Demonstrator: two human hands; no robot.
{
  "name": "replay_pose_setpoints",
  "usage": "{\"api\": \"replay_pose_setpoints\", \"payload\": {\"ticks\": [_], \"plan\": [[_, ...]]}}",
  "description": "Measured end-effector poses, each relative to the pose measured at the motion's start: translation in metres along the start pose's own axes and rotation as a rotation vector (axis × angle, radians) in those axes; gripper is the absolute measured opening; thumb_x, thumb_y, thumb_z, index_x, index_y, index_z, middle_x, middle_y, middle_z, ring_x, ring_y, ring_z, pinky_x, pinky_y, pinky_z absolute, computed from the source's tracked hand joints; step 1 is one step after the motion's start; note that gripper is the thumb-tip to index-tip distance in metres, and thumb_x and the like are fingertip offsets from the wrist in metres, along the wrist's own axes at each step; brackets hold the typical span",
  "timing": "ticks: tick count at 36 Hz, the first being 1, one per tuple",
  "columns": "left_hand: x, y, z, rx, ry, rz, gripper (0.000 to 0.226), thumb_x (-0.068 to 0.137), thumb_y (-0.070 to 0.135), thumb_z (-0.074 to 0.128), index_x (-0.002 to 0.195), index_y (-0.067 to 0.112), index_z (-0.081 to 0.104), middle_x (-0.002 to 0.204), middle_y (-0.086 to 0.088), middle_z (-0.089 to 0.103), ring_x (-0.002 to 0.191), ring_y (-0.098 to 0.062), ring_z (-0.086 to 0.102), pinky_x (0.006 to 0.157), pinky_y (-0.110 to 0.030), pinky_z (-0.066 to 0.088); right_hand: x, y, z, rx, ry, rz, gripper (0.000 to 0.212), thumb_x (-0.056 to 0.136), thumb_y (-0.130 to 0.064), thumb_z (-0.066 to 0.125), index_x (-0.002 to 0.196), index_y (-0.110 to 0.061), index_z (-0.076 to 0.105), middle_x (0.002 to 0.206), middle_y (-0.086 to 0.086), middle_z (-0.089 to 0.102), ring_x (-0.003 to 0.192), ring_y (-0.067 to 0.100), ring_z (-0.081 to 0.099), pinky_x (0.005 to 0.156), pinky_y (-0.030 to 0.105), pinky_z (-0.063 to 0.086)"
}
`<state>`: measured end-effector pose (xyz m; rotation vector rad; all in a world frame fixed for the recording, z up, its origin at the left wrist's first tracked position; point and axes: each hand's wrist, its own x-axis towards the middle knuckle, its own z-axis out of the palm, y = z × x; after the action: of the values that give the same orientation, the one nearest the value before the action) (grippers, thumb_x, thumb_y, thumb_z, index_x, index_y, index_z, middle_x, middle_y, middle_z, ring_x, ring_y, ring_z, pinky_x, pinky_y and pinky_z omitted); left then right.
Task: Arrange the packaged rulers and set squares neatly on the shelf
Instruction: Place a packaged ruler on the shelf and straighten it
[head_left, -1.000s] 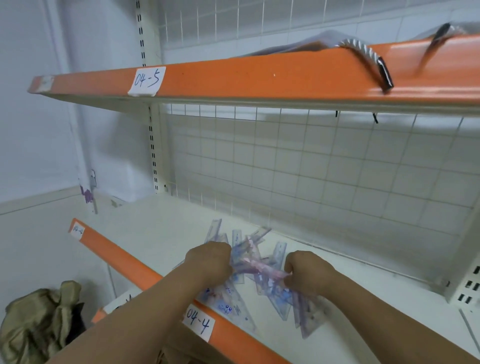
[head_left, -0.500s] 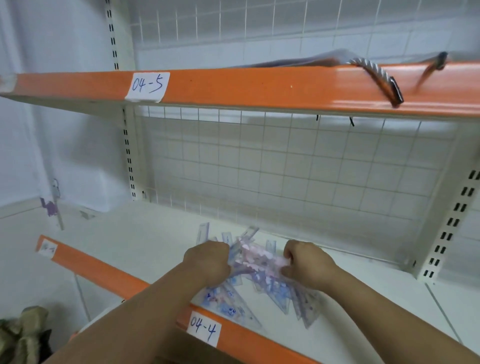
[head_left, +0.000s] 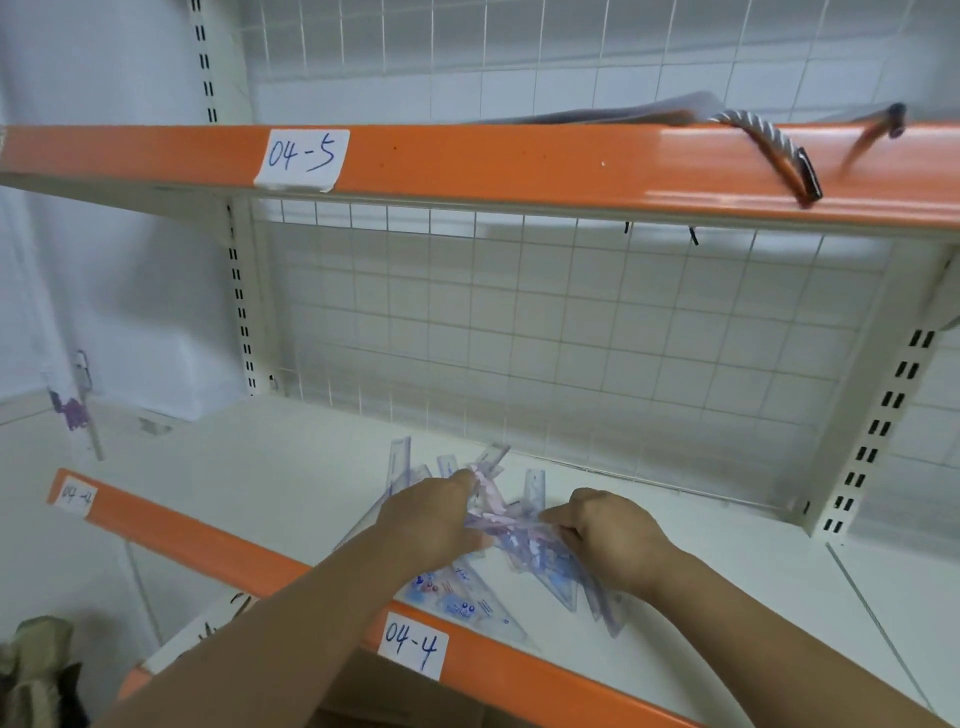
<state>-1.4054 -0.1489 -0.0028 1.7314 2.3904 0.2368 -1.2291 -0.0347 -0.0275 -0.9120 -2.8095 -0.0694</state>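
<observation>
Rulers and set squares (head_left: 460, 603), clear-packaged, splayed on shelf (head_left: 291, 483), gripped by left hand (head_left: 431, 525) and right hand (head_left: 613, 540)

- The packaged rulers and set squares (head_left: 462, 603) lie in a fanned heap on the lower shelf (head_left: 260, 483), near its front edge.
- The left hand (head_left: 431, 525) grips the heap's left side; the right hand (head_left: 608, 535) grips its right side.
- The label 04-4 (head_left: 413, 647) sits on the front edge, just before the heap.
- The wire grid (head_left: 571, 338) stands behind the heap.
- The upper shelf (head_left: 519, 166) lies above; a rope handle (head_left: 769, 148) hangs over its front edge at the right.
</observation>
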Motion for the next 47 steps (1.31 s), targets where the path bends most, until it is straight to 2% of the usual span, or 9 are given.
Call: {"api": "replay_pose_setpoints", "payload": {"ticks": [2,4,8,12,16,23,28,37,47], "plan": [[0.0,0.004,-0.001,0.009,-0.021,0.043,0.053,0.09,0.045,0.06,0.137,0.024,0.045,0.122,-0.003,0.06,0.111,-0.02,0.057,0.082,-0.028,0.045,-0.001,-0.001,0.001,0.011,0.034,-0.048,0.033,0.093,-0.02,0.039,0.113,-0.025,0.066,0.087,0.005,0.05,0.087,0.027,0.053,0.065,0.028,0.03],[0.002,0.007,0.0,0.024,-0.033,0.078,0.022,0.092,0.041,0.059,0.108,0.026,0.056,0.103,-0.003,0.059,0.099,-0.02,0.059,0.077,-0.027,0.043,0.0,0.002,0.004,0.05,0.104,-0.121,0.036,0.086,-0.024,0.038,0.099,-0.025,0.071,0.073,0.002,0.044,0.072,0.027,0.052,0.064,0.027,0.03],[0.006,0.01,0.002,0.011,-0.084,0.08,0.019,0.088,0.038,0.065,0.088,0.021,0.055,0.093,0.0,0.055,0.096,-0.022,0.063,0.084,-0.032,0.05,0.0,0.007,0.01,0.045,0.194,-0.142,0.027,0.082,-0.019,0.049,0.098,-0.024,0.071,0.072,0.005,0.054,0.07,0.029,0.055,0.066,0.027,0.031],[0.008,0.011,0.0,0.081,-0.046,0.08,0.026,0.089,0.038,0.065,0.097,0.013,0.067,0.098,-0.003,0.062,0.099,-0.022,0.063,0.079,-0.03,0.048,-0.003,0.005,0.003,0.075,0.111,-0.076,0.034,0.09,-0.027,0.057,0.124,-0.023,0.058,0.104,0.007,0.056,0.103,0.026,0.051,0.08,0.027,0.031],[0.006,0.009,-0.004,0.197,0.072,0.095,0.031,0.091,0.034,0.064,0.114,0.014,0.066,0.116,-0.002,0.056,0.103,-0.022,0.061,0.085,-0.032,0.049,-0.005,0.007,-0.001,0.113,0.06,-0.008,0.057,0.087,-0.038,0.063,0.14,-0.025,0.044,0.12,0.001,0.056,0.112,0.019,0.05,0.094,0.025,0.034],[0.003,0.003,-0.004,0.257,0.182,0.101,0.026,0.091,0.032,0.06,0.112,0.017,0.064,0.115,-0.002,0.053,0.102,-0.021,0.059,0.081,-0.031,0.047,-0.007,0.01,-0.001,0.079,0.069,-0.025,0.032,0.088,-0.033,0.061,0.119,-0.024,0.061,0.112,0.001,0.057,0.109,0.02,0.048,0.078,0.022,0.03],[0.002,0.001,-0.004,0.231,0.197,0.089,0.03,0.09,0.033,0.061,0.117,0.02,0.062,0.117,-0.002,0.054,0.103,-0.02,0.058,0.084,-0.033,0.049,-0.006,0.005,-0.004,0.03,0.089,-0.003,0.04,0.092,-0.032,0.057,0.131,-0.025,0.054,0.123,-0.002,0.056,0.117,0.019,0.046,0.093,0.025,0.037],[0.002,-0.004,0.0,0.221,0.126,0.053,0.043,0.09,0.03,0.062,0.13,0.021,0.051,0.117,-0.001,0.058,0.107,-0.02,0.059,0.084,-0.031,0.048,-0.014,0.002,-0.003,-0.041,0.084,0.096,0.03,0.09,-0.024,0.053,0.12,-0.023,0.059,0.116,0.0,0.057,0.113,0.022,0.047,0.09,0.029,0.041],[0.0,0.008,0.008,0.23,0.089,0.128,0.017,0.09,0.016,0.056,0.106,0.014,0.06,0.106,-0.003,0.064,0.097,-0.021,0.062,0.068,-0.027,0.041,-0.053,0.005,-0.011,-0.077,0.07,0.234,0.029,0.091,-0.024,0.051,0.119,-0.022,0.059,0.113,0.001,0.058,0.109,0.023,0.049,0.086,0.029,0.042]]}}
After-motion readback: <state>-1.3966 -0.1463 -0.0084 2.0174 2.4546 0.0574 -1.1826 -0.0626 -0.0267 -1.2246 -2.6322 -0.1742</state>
